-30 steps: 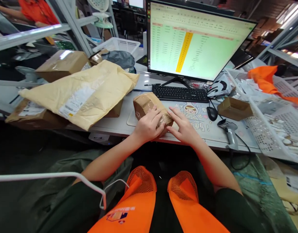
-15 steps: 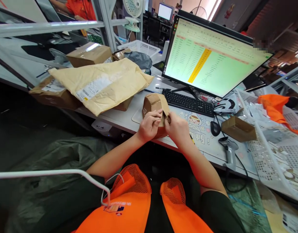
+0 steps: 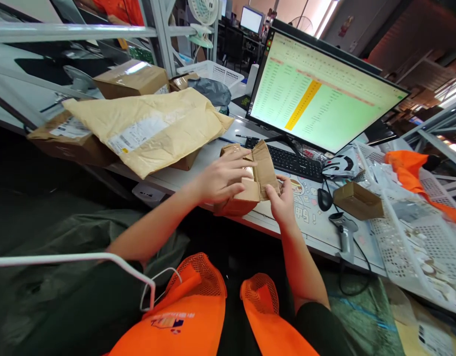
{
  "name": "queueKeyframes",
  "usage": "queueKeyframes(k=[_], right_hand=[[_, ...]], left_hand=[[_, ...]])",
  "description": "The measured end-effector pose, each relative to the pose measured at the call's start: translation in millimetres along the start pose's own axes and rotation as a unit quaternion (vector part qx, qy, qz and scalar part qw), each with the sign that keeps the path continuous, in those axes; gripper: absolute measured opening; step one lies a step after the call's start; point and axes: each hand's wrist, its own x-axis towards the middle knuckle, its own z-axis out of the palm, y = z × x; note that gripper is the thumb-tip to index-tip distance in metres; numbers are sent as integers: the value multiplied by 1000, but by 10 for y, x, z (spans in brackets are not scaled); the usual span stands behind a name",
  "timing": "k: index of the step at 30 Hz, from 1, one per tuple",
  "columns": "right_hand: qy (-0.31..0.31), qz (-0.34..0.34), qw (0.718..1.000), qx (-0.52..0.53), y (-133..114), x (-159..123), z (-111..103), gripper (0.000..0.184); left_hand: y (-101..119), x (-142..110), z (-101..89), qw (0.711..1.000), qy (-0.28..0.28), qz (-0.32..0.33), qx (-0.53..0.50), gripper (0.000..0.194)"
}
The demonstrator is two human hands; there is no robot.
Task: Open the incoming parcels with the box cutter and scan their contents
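A small brown cardboard box [image 3: 246, 190] rests at the front edge of the desk [image 3: 183, 180], its flaps pulled apart. My left hand [image 3: 220, 178] lies over the box's top with the fingers reaching into the opening. Fingers of my right hand [image 3: 282, 200] pinch the right flap [image 3: 267, 170] and hold it bent outward. What lies inside the box is hidden by my fingers.
A large yellow padded mailer [image 3: 146, 128] lies on boxes to the left. Behind the box stand a keyboard [image 3: 291, 160] and a monitor [image 3: 320, 96]. A mouse [image 3: 323, 199], a barcode scanner [image 3: 342, 235], another small box [image 3: 357, 200] and white baskets [image 3: 409, 232] lie to the right.
The box was closed under both hands, then tipped up. Now its flaps are open, the right hand holds one flap out and the left hand reaches into the top.
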Motion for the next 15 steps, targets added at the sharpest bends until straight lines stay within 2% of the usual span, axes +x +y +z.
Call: queueKeyframes(k=[2,3,4,5,7,9,10,11,12,14,15], right_hand=[[-27,-10,999,-16,-5,70,-54,47],[-34,-4,999,-4,7,99,-65,48],[-35,8,999,20,29,123,-63,49],[-33,23,998,50,57,140,-49,51],[-31,48,993,99,120,162,-4,57],[-26,45,994,99,169,185,20,59],[-23,33,996,81,179,202,10,59],[-25,19,998,53,172,223,-19,57],[-31,1,999,15,145,244,-62,55],[-48,-56,993,-90,16,271,-164,48],[-44,-97,982,-155,-87,268,-203,44]], left_hand=[[-231,233,-118,994,-96,-14,39,58],[-329,296,-128,993,-106,-16,57,65],[-401,309,-111,994,-85,-14,69,71],[-439,269,-71,996,-34,-15,78,73],[-409,48,51,987,122,-44,99,72],[-283,-287,186,951,272,-90,120,65],[-207,-460,241,932,323,-102,126,60],[-136,-616,279,921,350,-109,130,53],[-75,-743,297,919,354,-111,131,44],[3,-865,263,937,302,-121,129,24],[20,-851,214,946,264,-138,131,21]])
